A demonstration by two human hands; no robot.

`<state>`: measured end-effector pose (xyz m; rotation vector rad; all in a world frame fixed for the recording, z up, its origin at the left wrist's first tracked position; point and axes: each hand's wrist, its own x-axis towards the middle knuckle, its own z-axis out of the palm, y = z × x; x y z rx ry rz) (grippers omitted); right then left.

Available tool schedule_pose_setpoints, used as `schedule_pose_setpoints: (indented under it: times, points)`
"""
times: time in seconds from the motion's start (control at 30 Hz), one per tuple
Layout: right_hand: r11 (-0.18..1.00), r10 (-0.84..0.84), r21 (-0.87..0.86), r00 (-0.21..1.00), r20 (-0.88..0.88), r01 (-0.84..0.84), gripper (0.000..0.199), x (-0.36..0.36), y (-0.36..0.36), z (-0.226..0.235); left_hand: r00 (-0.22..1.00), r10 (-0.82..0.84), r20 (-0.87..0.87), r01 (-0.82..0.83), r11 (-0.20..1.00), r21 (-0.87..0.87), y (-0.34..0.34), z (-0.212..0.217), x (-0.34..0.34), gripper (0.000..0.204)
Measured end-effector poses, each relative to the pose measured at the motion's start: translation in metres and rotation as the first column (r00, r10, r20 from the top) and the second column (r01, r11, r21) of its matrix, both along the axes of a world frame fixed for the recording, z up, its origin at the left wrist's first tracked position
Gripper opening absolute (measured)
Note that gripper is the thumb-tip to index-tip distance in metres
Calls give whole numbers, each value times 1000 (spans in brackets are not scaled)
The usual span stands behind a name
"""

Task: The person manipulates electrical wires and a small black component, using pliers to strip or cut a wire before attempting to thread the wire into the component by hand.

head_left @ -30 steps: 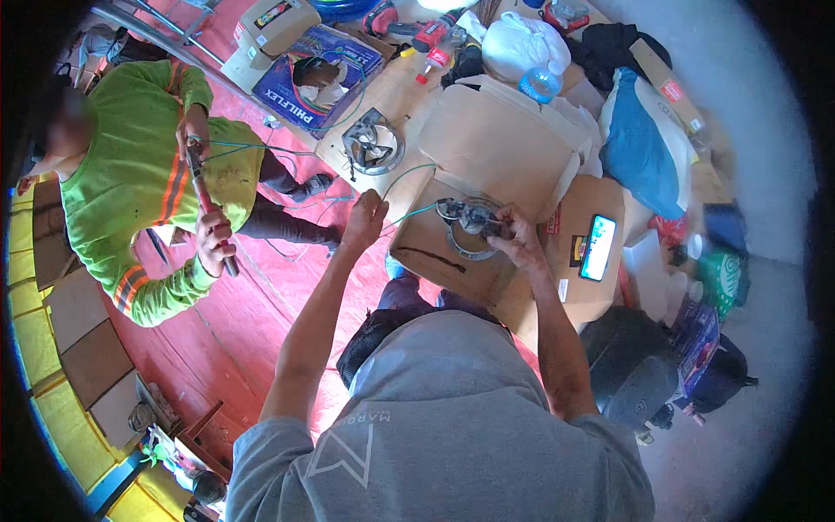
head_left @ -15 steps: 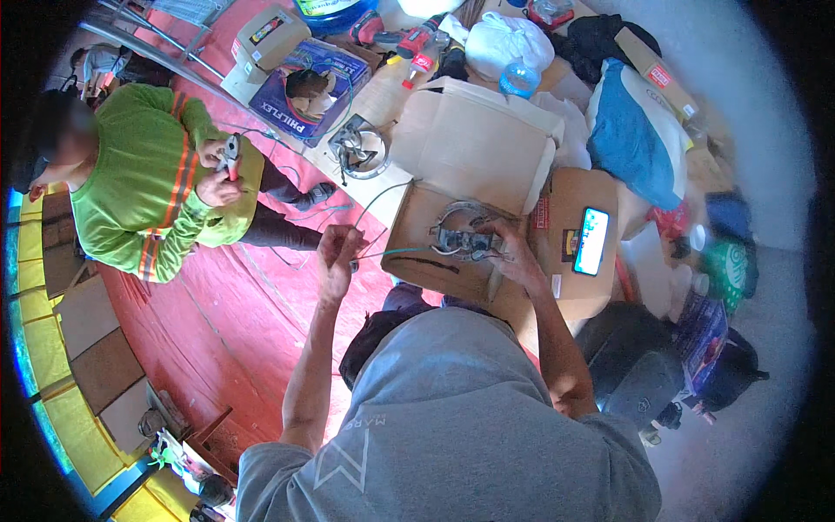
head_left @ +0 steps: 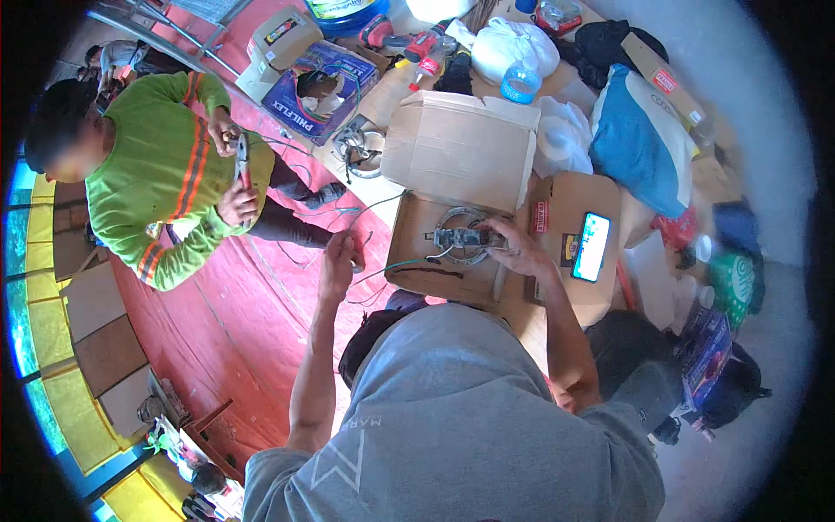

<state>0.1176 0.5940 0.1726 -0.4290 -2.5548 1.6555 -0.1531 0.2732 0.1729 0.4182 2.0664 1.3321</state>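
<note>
My right hand (head_left: 519,250) grips the edge of a round metal fitting (head_left: 461,237), a ring with a grey block across it. The fitting is over an opened cardboard box (head_left: 413,228), whose lid is folded back. To the left of the box, my left hand (head_left: 337,264) is closed on a thin wire (head_left: 381,202) that rises toward the box. A green wire (head_left: 393,265) runs between near that hand and the box's inside; whether my fingers also hold it is unclear. A short black strip (head_left: 437,271) lies in the box.
At the left, a person in a green top (head_left: 165,165) holds pliers (head_left: 243,161). A second ring fitting (head_left: 361,150) lies beyond the box. A lit phone (head_left: 591,248) rests on cardboard to the right. Bags, bottles and a red drill (head_left: 426,42) crowd the far side.
The fitting has turned and shifted slightly in my right hand. The green wire, nearly straight before, now sags between my left hand and the box. The other person's pliers have moved.
</note>
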Motion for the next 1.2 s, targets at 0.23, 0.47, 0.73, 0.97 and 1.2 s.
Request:
schedule_pose_setpoints:
  times: [0.23,0.47,0.73,0.97,1.2]
  points:
    - [990,129,42,985,111,-134,51,-5,13,-7,706,195,681,-342,936,87,-1,-23,-17,18]
    - [988,148,-50,988,51,-146,50,-13,5,24,956,-8,293,-31,991,129,9,-6,-19,28]
    - [960,-270,-84,962,-44,266,35,-35,40,16,895,-281,-348,205,949,-238,99,-60,-47,40]
    - [968,-170,-182,985,23,172,25,-60,36,21,829,-251,-499,-22,877,-479,112,-80,-52,36]
    - [949,-271,-158,962,37,274,24,-40,42,3,1000,18,-12,-19,994,-108,36,-17,-46,32]
